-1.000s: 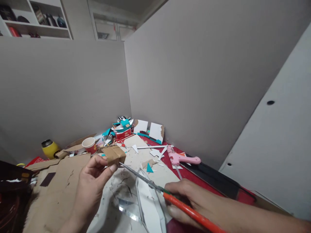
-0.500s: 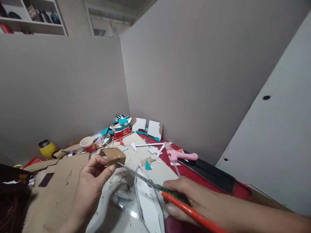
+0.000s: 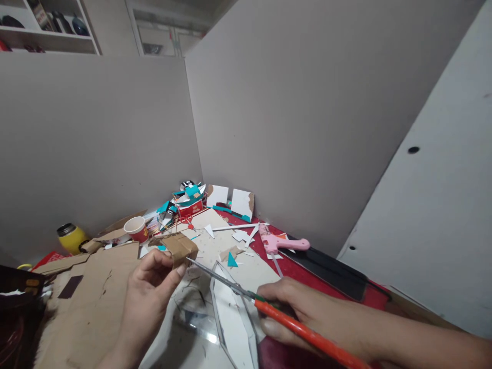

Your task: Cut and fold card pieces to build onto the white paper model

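My left hand pinches a small folded piece of brown cardboard between thumb and fingers, above the worktop. Wrapped round the handles of a pair of shears is my right hand. One handle of the shears is orange-red and the other green; the long grey blades point left. Their tip meets or nearly meets the lower right edge of the cardboard. Below the blades lies a long white boat-shaped card piece with a grey edge.
A pink glue gun lies on red cloth at right. Paper scraps, including a teal triangle, litter the white board. A paper cup, a yellow bottle and a large cardboard sheet are at left. Grey partitions stand behind.
The cardboard piece has turned in my left hand, so its open end no longer faces me and more of its top shows. The whole view has shifted slightly.
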`<action>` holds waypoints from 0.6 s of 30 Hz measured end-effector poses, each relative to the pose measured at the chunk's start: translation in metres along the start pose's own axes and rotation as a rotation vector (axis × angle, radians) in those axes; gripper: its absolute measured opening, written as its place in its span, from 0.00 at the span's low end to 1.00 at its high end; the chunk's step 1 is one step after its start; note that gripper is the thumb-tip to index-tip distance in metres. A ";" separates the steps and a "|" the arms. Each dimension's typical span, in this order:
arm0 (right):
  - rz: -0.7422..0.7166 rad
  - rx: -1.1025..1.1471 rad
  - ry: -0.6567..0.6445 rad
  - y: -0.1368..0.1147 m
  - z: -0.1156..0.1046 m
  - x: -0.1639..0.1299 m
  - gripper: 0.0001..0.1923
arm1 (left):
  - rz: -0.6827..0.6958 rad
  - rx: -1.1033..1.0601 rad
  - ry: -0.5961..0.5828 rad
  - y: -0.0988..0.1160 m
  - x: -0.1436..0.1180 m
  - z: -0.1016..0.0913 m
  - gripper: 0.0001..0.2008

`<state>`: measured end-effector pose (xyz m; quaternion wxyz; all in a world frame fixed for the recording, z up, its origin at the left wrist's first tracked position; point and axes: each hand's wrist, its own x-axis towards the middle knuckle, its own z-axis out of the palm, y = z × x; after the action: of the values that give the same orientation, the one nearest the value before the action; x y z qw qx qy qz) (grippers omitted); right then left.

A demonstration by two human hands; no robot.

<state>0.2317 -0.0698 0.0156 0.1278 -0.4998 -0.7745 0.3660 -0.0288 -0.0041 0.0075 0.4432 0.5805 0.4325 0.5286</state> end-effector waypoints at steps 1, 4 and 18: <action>0.008 -0.048 0.023 0.001 0.001 0.000 0.16 | -0.012 -0.012 -0.007 0.000 0.001 0.000 0.12; 0.036 -0.189 0.109 0.002 0.002 0.000 0.16 | -0.056 -0.087 -0.032 0.000 0.003 -0.002 0.13; -0.028 -0.242 0.140 0.008 0.007 0.015 0.16 | -0.066 -0.144 -0.001 0.006 0.000 0.006 0.13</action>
<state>0.2267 -0.0581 0.0026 0.1252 -0.5252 -0.8091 0.2322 -0.0223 -0.0055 0.0132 0.5014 0.5327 0.4121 0.5431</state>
